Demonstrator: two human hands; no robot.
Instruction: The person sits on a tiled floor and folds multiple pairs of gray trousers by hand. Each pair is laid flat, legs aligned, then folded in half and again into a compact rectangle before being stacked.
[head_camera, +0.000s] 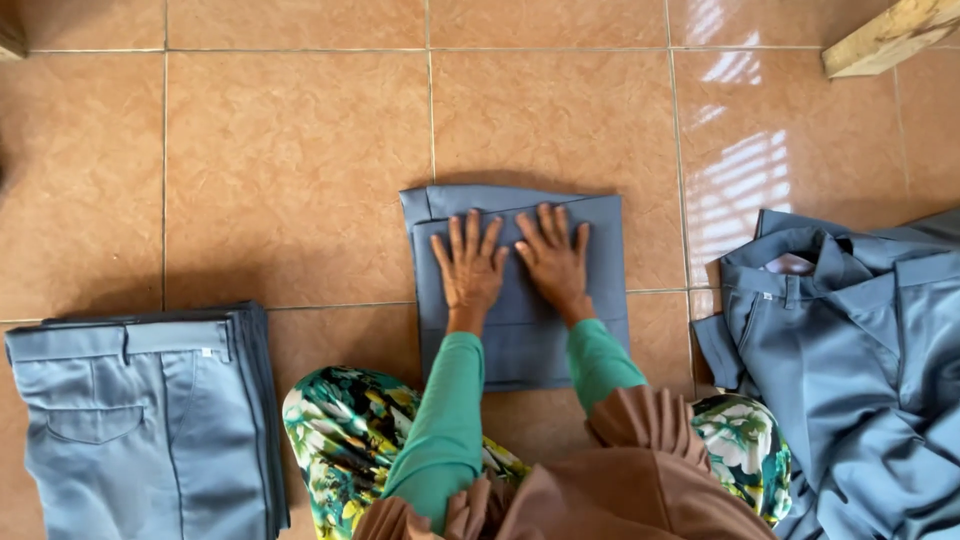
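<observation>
A tan tiled floor fills the view. At four o'clock sprawls a loose heap of grey-blue trousers; at eight o'clock sits a neat stack of folded trousers. At centre lies a folded grey-blue garment, squared on the tiles. The left hand and right hand rest side by side on its upper half, palms down, fingers spread flat, pressing the cloth and gripping nothing.
</observation>
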